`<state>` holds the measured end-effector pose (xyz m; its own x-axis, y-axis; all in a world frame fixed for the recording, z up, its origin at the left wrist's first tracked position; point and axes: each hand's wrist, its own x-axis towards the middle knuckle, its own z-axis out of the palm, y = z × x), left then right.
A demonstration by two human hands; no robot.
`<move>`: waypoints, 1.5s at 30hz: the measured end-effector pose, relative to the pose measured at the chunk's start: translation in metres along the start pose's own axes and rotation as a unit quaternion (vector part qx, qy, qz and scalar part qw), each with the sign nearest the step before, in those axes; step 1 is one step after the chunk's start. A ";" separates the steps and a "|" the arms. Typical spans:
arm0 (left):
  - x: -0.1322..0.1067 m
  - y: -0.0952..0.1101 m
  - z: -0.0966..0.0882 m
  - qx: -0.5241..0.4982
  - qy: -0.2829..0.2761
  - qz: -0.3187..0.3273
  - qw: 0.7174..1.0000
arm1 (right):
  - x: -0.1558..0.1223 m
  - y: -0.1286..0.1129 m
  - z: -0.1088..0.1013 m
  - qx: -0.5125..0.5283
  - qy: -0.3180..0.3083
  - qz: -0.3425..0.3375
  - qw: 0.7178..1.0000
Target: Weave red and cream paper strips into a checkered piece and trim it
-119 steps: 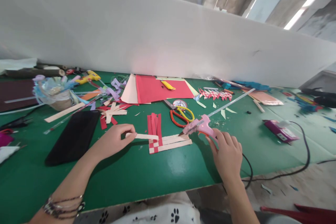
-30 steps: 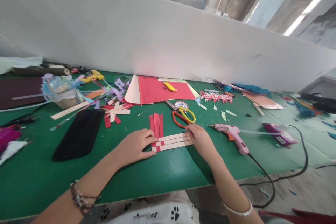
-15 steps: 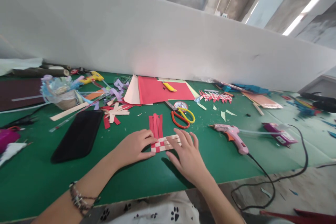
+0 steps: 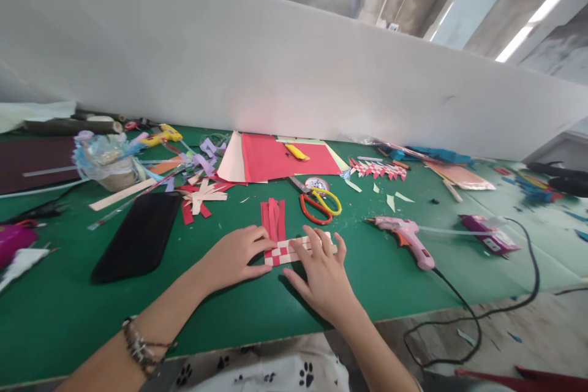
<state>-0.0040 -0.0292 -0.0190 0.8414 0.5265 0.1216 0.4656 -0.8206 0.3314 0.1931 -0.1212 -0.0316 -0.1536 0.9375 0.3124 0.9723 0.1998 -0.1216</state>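
A small mat woven of red and cream paper strips (image 4: 281, 251) lies on the green table (image 4: 257, 312), its red strip ends pointing away from me. My left hand (image 4: 234, 257) presses on the mat's left edge, fingers held together and flat. My right hand (image 4: 321, 272) lies over the mat's right part and the cream strip ends, fingers spread and flat on them. Neither hand holds anything.
A pink glue gun (image 4: 407, 237) with its black cord lies right of my hands. Red and yellow scissors (image 4: 319, 203) sit just beyond the mat. A black case (image 4: 138, 236) lies to the left. Red and cream paper sheets (image 4: 280, 158), paper scraps and a yellow glue gun (image 4: 160, 133) lie farther back.
Four seconds ago my right hand held the glue gun and my left a cream strip. The gun now lies on the table, and my right hand has come down flat on the mat.
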 end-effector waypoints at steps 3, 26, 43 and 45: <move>0.000 0.000 0.000 0.004 -0.005 -0.001 1.000 | -0.001 0.001 0.000 0.000 0.000 0.009 1.000; -0.001 -0.001 0.001 0.005 -0.010 -0.006 1.000 | -0.011 0.035 -0.002 -0.061 0.048 0.075 0.994; -0.001 -0.001 0.000 0.005 -0.010 -0.007 1.000 | -0.015 0.050 -0.003 -0.082 0.059 0.097 0.990; 0.000 0.000 0.000 0.005 -0.010 -0.008 1.000 | -0.015 0.049 -0.003 -0.078 0.062 0.097 0.990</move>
<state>-0.0045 -0.0292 -0.0193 0.8385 0.5359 0.0981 0.4823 -0.8140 0.3237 0.2437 -0.1258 -0.0396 0.0528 0.9097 0.4118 0.9983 -0.0370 -0.0461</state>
